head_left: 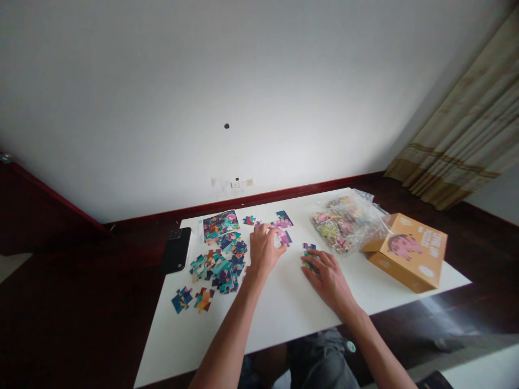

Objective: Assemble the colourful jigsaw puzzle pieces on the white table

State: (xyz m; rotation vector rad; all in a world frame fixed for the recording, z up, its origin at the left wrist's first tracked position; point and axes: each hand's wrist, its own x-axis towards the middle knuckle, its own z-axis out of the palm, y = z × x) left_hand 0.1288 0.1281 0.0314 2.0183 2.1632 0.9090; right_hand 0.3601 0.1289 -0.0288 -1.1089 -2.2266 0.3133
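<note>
My left hand point(263, 248) reaches over a white board point(284, 308) and pinches a pink and purple puzzle piece point(284, 236) near a small joined cluster point(283, 220). My right hand point(326, 275) lies lower on the board, fingers curled on a green and purple puzzle piece point(308, 254). A heap of loose colourful pieces point(221, 263) lies left of my left hand, with two separate pieces point(192, 299) nearer the front. A small reference picture point(221, 223) lies at the far left of the board.
A black phone point(176, 249) lies at the board's left edge. A clear bag of puzzle pieces point(344, 224) and an orange box point(409, 250) sit at the right. A dark floor surrounds the board; a white wall and a curtain point(466, 140) stand behind.
</note>
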